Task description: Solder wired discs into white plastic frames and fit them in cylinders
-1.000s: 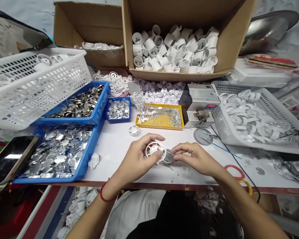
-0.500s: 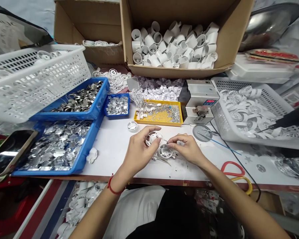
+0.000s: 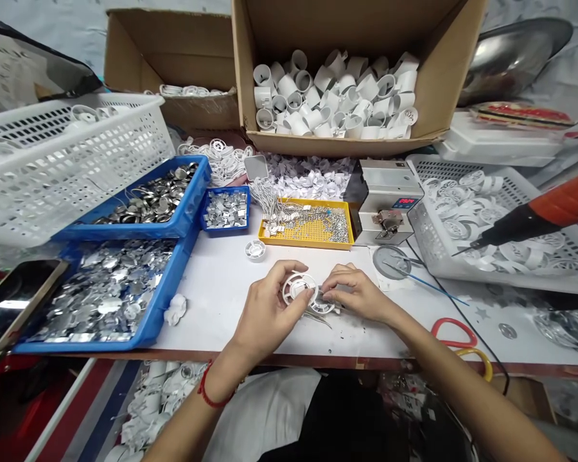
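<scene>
Metal discs (image 3: 106, 289) in tray (image 3: 158, 301) left, plastic reels (image 3: 481, 218) in basket (image 3: 426, 240) right

Left forearm (image 3: 187, 417) and right forearm (image 3: 462, 391) angle inward from below, wrists low. Left hand (image 3: 268, 314) curled, fingers (image 3: 289, 269) arched over; right hand (image 3: 354, 294) palm down, fingertips (image 3: 328, 290) just beside left hand.

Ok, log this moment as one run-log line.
left hand: holds white reel | right hand: at second reel | table: third reel
</scene>
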The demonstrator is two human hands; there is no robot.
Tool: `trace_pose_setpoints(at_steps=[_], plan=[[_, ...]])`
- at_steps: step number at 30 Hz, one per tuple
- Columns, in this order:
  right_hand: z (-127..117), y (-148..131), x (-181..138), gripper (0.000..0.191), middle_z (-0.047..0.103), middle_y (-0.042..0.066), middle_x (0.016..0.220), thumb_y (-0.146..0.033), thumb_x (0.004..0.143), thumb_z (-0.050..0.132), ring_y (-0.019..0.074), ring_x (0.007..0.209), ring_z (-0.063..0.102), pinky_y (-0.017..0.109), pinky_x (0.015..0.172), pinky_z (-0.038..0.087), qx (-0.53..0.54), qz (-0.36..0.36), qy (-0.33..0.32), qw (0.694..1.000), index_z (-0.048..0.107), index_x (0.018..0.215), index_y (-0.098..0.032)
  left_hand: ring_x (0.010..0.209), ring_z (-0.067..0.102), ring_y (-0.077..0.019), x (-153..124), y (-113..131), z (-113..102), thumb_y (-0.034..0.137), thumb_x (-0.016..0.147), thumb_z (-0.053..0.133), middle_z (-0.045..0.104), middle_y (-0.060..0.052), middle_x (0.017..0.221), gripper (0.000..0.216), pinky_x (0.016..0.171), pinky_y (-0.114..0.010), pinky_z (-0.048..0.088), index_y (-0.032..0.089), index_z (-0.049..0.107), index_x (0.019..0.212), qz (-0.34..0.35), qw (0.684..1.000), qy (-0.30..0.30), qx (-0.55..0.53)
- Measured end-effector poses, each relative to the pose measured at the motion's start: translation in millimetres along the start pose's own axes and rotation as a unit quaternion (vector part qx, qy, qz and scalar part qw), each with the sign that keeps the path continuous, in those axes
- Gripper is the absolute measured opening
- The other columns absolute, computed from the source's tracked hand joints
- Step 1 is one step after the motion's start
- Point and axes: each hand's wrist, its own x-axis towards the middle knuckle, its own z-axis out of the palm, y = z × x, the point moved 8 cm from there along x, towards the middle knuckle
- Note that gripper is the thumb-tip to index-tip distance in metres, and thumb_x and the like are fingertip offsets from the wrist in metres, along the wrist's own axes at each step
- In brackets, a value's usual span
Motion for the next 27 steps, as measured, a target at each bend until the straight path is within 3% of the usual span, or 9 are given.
trace_pose_setpoints(at_steps=[4,10,15,18,23,27], plan=[[2.0,-3.0,1.1,0.013,0.063,0.003,0.09,-0.031,0.09,0.061,0.0181,0.091,0.056,0.038,0.088,0.036,-0.054,-0.01,-0.044,0.998,0.069,0.085,-0.022,0.052,0.041,-0.0085,-2.3,-9.4,3.5,0.03,0.082,0.064,0.049,0.008,0.063,0.025,0.053,-0.021,0.034,0.022,0.059,0.105,-0.039,0.998,-0.039,0.01],[-6.2,6.0,-21.1,0.006,0.055,0.004,0.097,-0.029,0.086,0.066,0.0201,0.099,0.054,0.039,0.091,0.042,-0.035,0.029,0.007,0.999,0.068,0.087,-0.024,0.056,0.039,-0.0104,4.5,-15.3,20.4,0.033,0.08,0.066,0.043,0.008,0.059,0.025,0.053,-0.023,0.029,0.023,0.061,0.103,-0.085,0.988,-0.126,-0.022],[-2.6,22.3,-57.0,0.04,0.06,0.006,0.11,-0.031,0.076,0.076,0.0236,0.106,0.055,0.04,0.093,0.044,-0.082,0.108,0.037,0.99,0.056,0.109,-0.024,0.059,0.042,-0.0109,12.3,-10.3,32.9,0.029,0.078,0.066,0.047,0.007,0.062,0.023,0.055,-0.023,0.03,0.023,0.062,0.1,-0.089,0.982,-0.163,-0.025],[6.5,28.2,-64.1,0.036,0.065,0.005,0.102,-0.024,0.078,0.073,0.0225,0.097,0.06,0.038,0.087,0.047,-0.116,0.12,0.045,0.985,0.054,0.109,-0.023,0.059,0.042,-0.011,16.0,-9.4,38.2,0.03,0.079,0.065,0.047,0.007,0.062,0.023,0.055,-0.023,0.03,0.023,0.061,0.101,-0.087,0.981,-0.17,-0.027],[12.8,24.0,-65.8,0.013,0.07,0.004,0.084,-0.019,0.087,0.061,0.0193,0.076,0.063,0.032,0.072,0.048,-0.176,0.051,0.079,0.98,0.058,0.1,-0.021,0.059,0.044,-0.0118,17.8,-10.9,38.5,0.032,0.08,0.065,0.05,0.006,0.063,0.025,0.055,-0.023,0.032,0.022,0.062,0.103,-0.08,0.981,-0.174,-0.015],[16.8,4.2,-75.8,0.022,0.07,0.006,0.083,-0.013,0.091,0.049,0.0178,0.072,0.062,0.031,0.068,0.043,-0.274,-0.039,0.07,0.958,0.06,0.11,-0.015,0.059,0.049,-0.0121,18.2,-11.2,40.6,0.031,0.082,0.064,0.064,0.001,0.08,0.026,0.058,-0.025,0.039,0.022,0.065,0.106,-0.053,0.981,-0.183,0.032]])
